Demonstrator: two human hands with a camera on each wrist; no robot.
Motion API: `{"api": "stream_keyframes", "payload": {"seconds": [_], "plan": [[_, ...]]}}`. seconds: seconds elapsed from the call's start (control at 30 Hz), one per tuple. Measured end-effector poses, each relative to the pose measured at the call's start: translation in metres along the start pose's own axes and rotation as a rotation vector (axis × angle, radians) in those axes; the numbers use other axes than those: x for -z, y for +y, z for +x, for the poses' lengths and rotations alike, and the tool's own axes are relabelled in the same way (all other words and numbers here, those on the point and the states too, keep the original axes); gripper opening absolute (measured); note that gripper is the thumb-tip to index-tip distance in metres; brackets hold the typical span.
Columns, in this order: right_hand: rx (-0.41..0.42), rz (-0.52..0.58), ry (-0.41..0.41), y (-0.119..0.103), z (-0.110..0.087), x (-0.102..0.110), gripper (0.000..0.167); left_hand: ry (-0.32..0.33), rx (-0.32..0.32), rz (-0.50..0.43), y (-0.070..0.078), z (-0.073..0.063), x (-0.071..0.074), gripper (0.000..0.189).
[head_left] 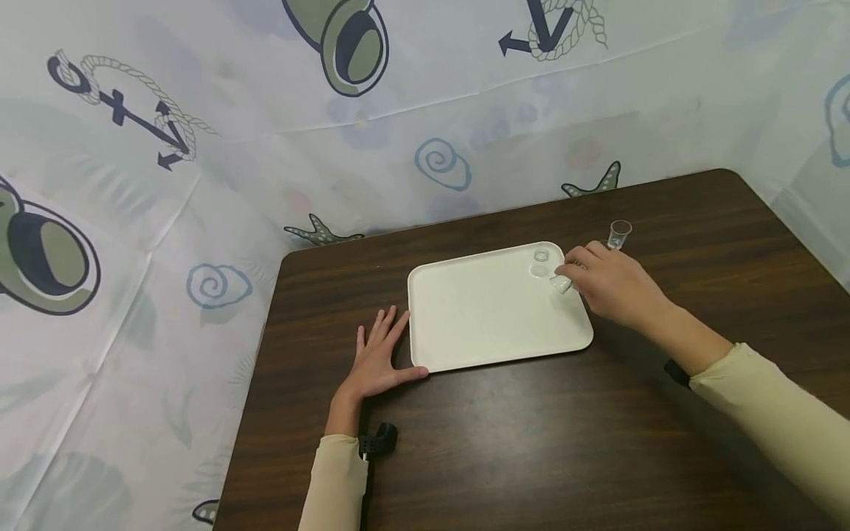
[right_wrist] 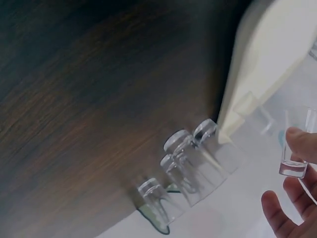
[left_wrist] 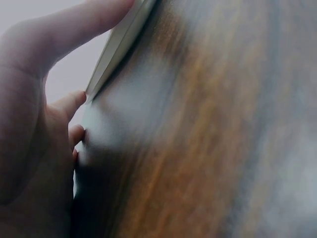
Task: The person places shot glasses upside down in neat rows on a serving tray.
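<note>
My right hand (head_left: 614, 286) pinches a small clear shot glass (head_left: 561, 284) between thumb and fingers, over the right end of the white tray (head_left: 491, 317). In the right wrist view the held glass shows its thick base, just below the thumb (right_wrist: 303, 144). Another clear glass (head_left: 540, 264) stands on the tray near its far right corner, close to the held one. My left hand (head_left: 375, 365) lies at the tray's left end with fingers spread; its thumb touches the near left corner and the index fingertip reaches the left rim.
Beyond my right hand, a shot glass (head_left: 619, 234) stands on the dark wooden table (head_left: 505, 442). The right wrist view shows several glasses (right_wrist: 185, 148) grouped there, partly hidden by the hand in the head view. A printed cloth (head_left: 372, 147) hangs behind the table.
</note>
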State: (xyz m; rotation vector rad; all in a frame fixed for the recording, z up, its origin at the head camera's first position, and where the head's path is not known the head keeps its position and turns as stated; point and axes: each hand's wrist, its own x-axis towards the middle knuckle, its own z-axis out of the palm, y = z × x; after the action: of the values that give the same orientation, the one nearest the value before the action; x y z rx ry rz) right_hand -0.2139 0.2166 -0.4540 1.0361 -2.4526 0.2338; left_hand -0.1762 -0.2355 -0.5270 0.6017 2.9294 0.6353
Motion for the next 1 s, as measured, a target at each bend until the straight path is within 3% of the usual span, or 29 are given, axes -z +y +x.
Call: {"api": "stream_keyframes", "payload": {"seconds": [0.33,0.57,0.77,1.0], "plan": [[0.152,-0.145,-0.142,-0.008,0.001,-0.016,0.039,-0.005,0.002,0.000,0.003,0.001,0.001,0.108],[0.217,-0.192,-0.124,-0.014,0.002,-0.024,0.022,-0.007,0.005,0.011,0.002,0.001,-0.001,0.109],[0.240,-0.216,-0.117,-0.018,0.004,-0.028,0.014,-0.003,0.001,0.018,0.001,0.002,-0.002,0.109],[0.230,-0.254,-0.185,-0.023,0.006,-0.029,0.015,-0.004,0.002,0.021,0.000,0.001,-0.002,0.108]]}}
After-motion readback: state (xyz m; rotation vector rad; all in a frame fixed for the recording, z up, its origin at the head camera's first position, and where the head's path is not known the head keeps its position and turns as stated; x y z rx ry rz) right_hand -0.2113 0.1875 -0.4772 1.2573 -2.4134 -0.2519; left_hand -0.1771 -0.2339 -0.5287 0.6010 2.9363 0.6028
